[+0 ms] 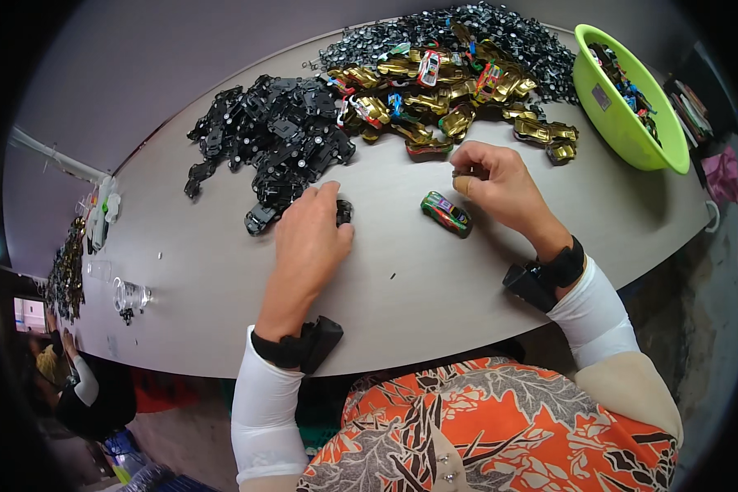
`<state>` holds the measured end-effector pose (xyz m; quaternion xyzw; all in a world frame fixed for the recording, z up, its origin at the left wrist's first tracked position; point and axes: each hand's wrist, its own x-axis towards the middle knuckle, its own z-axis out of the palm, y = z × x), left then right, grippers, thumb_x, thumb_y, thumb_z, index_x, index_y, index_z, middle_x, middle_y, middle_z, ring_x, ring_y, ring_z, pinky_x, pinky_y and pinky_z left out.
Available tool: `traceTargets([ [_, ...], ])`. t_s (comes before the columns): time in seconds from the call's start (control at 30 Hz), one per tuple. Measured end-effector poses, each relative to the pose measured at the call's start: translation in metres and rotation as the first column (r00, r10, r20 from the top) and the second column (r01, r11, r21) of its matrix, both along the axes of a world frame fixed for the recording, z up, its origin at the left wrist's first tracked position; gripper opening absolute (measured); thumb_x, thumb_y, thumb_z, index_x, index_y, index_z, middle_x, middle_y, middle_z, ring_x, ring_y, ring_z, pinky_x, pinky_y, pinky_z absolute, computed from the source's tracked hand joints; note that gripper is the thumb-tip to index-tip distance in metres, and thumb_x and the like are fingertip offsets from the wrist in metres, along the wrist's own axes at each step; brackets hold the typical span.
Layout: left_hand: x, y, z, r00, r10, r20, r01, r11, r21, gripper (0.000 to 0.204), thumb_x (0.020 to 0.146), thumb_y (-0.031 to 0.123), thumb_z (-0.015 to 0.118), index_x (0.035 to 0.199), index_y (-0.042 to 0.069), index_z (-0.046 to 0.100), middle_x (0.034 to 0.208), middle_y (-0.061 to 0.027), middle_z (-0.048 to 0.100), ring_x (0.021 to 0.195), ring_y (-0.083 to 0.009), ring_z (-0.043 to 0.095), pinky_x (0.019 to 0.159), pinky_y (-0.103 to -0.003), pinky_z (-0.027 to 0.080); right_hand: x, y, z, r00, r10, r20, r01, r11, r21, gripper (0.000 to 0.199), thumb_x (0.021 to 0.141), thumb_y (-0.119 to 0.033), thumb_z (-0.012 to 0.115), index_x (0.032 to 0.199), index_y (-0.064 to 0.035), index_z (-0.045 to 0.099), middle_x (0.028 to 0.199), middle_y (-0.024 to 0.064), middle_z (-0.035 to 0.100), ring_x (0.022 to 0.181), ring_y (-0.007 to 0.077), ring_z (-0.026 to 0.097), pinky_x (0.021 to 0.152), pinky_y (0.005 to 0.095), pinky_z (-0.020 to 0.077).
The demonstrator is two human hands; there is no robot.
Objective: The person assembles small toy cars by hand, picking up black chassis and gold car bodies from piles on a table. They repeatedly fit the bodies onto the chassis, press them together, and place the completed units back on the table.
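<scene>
My left hand (305,246) is at the near edge of the chassis pile, thumb and fingers closed around a black toy car chassis (343,212) that they partly cover. Raised slightly over the table, my right hand (504,187) pinches a small dark piece (469,172), mostly hidden by the fingers. Just below it lies a green toy car (446,214) with red and purple markings, touched by neither hand. Black toy car chassis with wheels form a heap (275,131) beyond my left hand. Past my right hand are piled toy car body shells (455,121), many showing gold undersides.
Small dark and silvery parts (467,29) spread along the back. A lime green basin (679,152) with colourful pieces stands at the far right. On the left of the table (197,320) is a clear cup (131,293). Another person's hand (69,340) is near a further pile.
</scene>
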<state>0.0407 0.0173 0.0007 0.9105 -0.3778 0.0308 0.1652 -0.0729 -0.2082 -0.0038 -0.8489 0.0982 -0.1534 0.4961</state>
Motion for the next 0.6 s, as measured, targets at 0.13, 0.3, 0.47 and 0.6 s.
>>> traceTargets([
  [0.13, 0.001, -0.013, -0.002, 0.979, -0.064, -0.191, 0.025, 0.980, -0.199, 0.039, 0.064, 0.005, 0.062, 0.103, 0.000, 0.059, 0.085, -0.0098, 0.057, 0.074, -0.0208, 0.057, 0.070, -0.027, 0.045, -0.005, 0.001, 0.009, 0.957, 0.259, 0.132, -0.198, 0.914, -0.355, 0.025, 0.067, 0.009, 0.051, 0.089, -0.0012, 0.058, 0.090, 0.0091, 0.061, 0.076, 0.0257, 0.059, 0.066, 0.0312, 0.0467],
  [0.3, 0.004, -0.014, -0.012, 0.789, -0.214, -0.576, -0.095, 0.884, -0.458, 0.042, 0.066, 0.001, 0.060, 0.108, 0.000, 0.059, 0.086, -0.0011, 0.055, 0.077, -0.0086, 0.054, 0.071, -0.020, 0.044, -0.007, 0.008, 0.008, 0.915, 0.403, -0.027, -0.361, 0.785, -0.503, 0.025, 0.068, 0.008, 0.053, 0.090, -0.0036, 0.057, 0.096, 0.0090, 0.059, 0.085, 0.0307, 0.058, 0.071, 0.0387, 0.0474],
  [0.47, 0.006, -0.008, -0.018, 0.666, -0.269, -0.696, -0.161, 0.859, -0.486, 0.053, 0.064, -0.002, 0.063, 0.117, 0.000, 0.056, 0.094, -0.0022, 0.058, 0.084, -0.0084, 0.055, 0.074, -0.020, 0.045, -0.009, 0.008, 0.009, 0.927, 0.329, -0.179, -0.372, 0.764, -0.526, 0.021, 0.070, 0.006, 0.052, 0.089, -0.0022, 0.057, 0.102, 0.0085, 0.057, 0.084, 0.0305, 0.058, 0.070, 0.0385, 0.0475],
  [0.6, 0.007, -0.006, -0.016, 0.616, -0.313, -0.723, -0.150, 0.854, -0.497, 0.056, 0.064, -0.004, 0.063, 0.119, -0.001, 0.053, 0.096, -0.0037, 0.058, 0.086, -0.0093, 0.056, 0.078, -0.022, 0.046, -0.014, 0.018, 0.020, 0.859, 0.510, -0.055, -0.463, 0.725, -0.510, 0.019, 0.069, 0.004, 0.053, 0.086, -0.0017, 0.057, 0.100, 0.0081, 0.055, 0.082, 0.0290, 0.058, 0.067, 0.0386, 0.0478],
])
